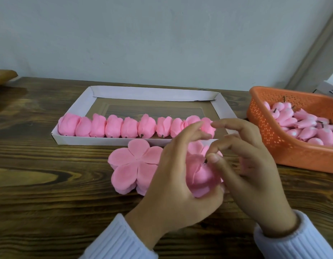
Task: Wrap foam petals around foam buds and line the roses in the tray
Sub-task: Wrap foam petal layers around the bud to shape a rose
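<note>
Soft, even daylight, faint shadows; fingers motion-blurred, edges bowed by the wide lens.

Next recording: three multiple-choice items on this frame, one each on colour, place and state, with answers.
1. The basket of buds is: A orange; B blue; C white.
2. The stack of flat petals lies: A in the basket; B on the table before the tray; C inside the tray.
3. The left hand: A lies flat on the table; B grips a rose; C reaches into the basket.
A, its mesh is orange; B, it sits outside the tray's near wall; B, its fingers curl round the rose.
</note>
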Tool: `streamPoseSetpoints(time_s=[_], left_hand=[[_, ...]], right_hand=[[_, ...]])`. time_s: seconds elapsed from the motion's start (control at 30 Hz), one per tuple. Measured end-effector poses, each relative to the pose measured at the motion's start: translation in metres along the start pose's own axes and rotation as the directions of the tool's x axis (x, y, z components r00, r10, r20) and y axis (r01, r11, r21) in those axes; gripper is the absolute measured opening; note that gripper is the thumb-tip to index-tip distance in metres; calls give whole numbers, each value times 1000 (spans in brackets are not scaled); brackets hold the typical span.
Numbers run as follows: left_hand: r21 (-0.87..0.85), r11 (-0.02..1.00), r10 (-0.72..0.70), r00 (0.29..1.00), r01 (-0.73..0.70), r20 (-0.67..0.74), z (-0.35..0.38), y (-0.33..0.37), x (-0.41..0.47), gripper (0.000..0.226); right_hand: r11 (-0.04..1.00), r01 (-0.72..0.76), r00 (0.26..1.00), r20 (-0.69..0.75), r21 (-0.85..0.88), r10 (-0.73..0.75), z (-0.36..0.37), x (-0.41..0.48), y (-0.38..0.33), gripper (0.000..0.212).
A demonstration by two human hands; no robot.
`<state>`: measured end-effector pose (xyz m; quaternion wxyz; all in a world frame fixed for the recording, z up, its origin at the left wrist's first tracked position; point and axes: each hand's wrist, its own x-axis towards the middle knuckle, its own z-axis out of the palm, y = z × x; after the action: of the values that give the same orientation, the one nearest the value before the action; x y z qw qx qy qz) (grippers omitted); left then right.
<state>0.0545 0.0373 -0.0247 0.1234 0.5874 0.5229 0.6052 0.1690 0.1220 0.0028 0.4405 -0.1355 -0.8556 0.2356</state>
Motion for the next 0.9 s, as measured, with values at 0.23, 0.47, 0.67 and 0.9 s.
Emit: streamPoseSetpoints(time_s=[0.23, 0.47, 0.67, 0.9], left_hand=[[-111, 993, -27, 998, 34, 61, 3, 1, 2, 83], [-167, 972, -154, 985, 166, 82, 2, 3, 3, 84], [-166, 946, -255, 954, 280, 157, 2, -1, 2, 76], [-78, 964, -245, 965, 253, 97, 2, -2, -1, 84]], right_hand=[[999, 32, 984, 175, 2, -32, 1, -2, -3, 15], [1000, 16, 998, 62, -21, -15, 3, -2, -5, 8], [997, -10, 1000, -6, 73, 10, 3, -2, -4, 11], [982, -90, 994, 73, 169, 79, -3, 0, 0, 15]])
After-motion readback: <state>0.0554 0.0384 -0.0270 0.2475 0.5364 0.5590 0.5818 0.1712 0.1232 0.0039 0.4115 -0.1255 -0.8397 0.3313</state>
